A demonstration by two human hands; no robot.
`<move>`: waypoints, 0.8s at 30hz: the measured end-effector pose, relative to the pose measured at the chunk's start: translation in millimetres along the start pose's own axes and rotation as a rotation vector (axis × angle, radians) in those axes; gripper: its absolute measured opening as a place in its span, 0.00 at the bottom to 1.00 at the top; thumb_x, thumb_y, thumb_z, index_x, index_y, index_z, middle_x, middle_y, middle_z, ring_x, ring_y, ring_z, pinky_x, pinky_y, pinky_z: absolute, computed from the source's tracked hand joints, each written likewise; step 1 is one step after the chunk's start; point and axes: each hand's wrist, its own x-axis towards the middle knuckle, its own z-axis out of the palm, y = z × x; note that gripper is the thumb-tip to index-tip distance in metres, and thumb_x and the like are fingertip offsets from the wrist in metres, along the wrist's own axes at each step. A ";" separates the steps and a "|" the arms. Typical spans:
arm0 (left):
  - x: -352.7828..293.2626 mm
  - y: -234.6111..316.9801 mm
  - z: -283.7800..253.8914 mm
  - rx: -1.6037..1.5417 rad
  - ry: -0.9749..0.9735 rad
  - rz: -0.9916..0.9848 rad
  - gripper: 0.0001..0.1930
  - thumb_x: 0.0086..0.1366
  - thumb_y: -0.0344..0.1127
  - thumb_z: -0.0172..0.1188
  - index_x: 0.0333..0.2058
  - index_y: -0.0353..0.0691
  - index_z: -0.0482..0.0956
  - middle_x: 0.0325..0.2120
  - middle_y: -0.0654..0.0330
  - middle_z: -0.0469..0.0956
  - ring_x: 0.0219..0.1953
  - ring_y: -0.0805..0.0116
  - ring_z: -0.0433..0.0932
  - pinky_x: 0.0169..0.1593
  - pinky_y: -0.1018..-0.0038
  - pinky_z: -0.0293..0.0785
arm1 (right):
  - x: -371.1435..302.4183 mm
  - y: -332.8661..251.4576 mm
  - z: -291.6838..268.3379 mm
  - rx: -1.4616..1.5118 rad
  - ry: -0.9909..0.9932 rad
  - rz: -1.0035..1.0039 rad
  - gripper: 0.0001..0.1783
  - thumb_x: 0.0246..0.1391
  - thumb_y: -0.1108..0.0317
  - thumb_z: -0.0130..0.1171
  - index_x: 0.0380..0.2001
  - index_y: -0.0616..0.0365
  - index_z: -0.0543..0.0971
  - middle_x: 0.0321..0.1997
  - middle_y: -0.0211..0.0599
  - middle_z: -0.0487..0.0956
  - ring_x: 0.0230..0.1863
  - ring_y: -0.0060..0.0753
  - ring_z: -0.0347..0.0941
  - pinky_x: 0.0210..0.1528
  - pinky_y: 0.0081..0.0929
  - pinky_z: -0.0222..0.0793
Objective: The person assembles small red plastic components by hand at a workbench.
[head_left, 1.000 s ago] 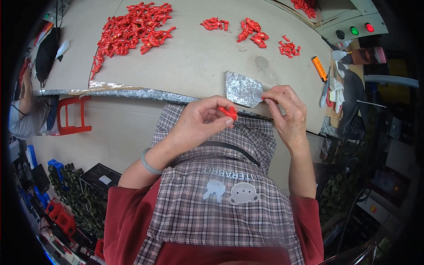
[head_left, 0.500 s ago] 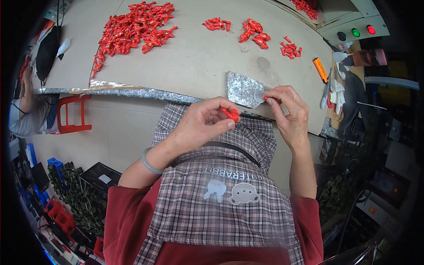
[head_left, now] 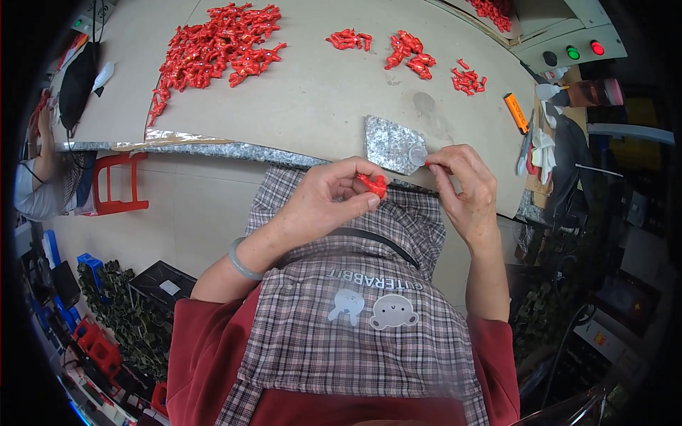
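Note:
In front of my body, my left hand is closed around a small shiny red figurine, held between thumb and fingers. To its right, my right hand pinches a tiny red piece, mostly hidden by the fingertips. That piece is beside a small clear round dish on a grey speckled slab at the table's near edge. Across the table lie a big heap of red figurines on the left, two smaller groups of red pieces, and tiny red parts farther right.
On the right side of the table are an orange-handled tool, white cloths and a bottle of reddish liquid. A control box with lit buttons stands behind. At far left, another person sits near a red stool.
My right hand has drawn slightly down and to the right with the tiny red piece. The figurine in my left hand has turned a little; that hand has barely moved.

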 end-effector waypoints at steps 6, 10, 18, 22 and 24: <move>-0.5 2.7 2.0 -0.075 0.015 -0.005 0.17 0.65 0.28 0.62 0.51 0.35 0.73 0.40 0.57 0.81 0.43 0.72 0.80 0.47 0.76 0.78 | -9.4 10.3 -0.8 0.415 0.009 0.303 0.08 0.53 0.81 0.62 0.38 0.65 0.80 0.34 0.33 0.81 0.33 0.22 0.77 0.38 0.22 0.74; 0.3 1.6 0.1 -0.170 0.000 0.014 0.16 0.66 0.28 0.61 0.51 0.35 0.72 0.39 0.57 0.81 0.41 0.71 0.80 0.47 0.76 0.78 | -10.9 5.6 -3.2 0.792 0.004 0.499 0.08 0.56 0.79 0.62 0.40 0.68 0.79 0.38 0.35 0.81 0.39 0.24 0.78 0.42 0.20 0.74; 2.3 3.3 -0.4 -0.329 -0.031 0.014 0.14 0.67 0.30 0.60 0.51 0.38 0.73 0.37 0.55 0.81 0.35 0.73 0.79 0.40 0.79 0.76 | -14.5 -12.3 -1.5 0.964 -0.007 0.480 0.09 0.55 0.82 0.62 0.41 0.69 0.79 0.38 0.38 0.82 0.36 0.22 0.78 0.39 0.17 0.76; 3.0 3.8 0.6 -0.304 -0.050 0.030 0.14 0.68 0.30 0.58 0.51 0.38 0.74 0.37 0.56 0.81 0.34 0.74 0.78 0.40 0.79 0.76 | -16.6 -29.9 1.5 0.748 0.012 0.397 0.06 0.51 0.83 0.64 0.34 0.65 0.82 0.33 0.36 0.83 0.33 0.22 0.79 0.35 0.18 0.73; 2.8 4.3 3.1 -0.227 -0.020 0.032 0.14 0.68 0.30 0.58 0.52 0.37 0.75 0.36 0.58 0.81 0.35 0.75 0.78 0.40 0.79 0.75 | -18.6 -28.7 8.3 0.684 0.017 0.301 0.07 0.49 0.83 0.65 0.33 0.65 0.82 0.32 0.37 0.83 0.32 0.24 0.79 0.35 0.19 0.73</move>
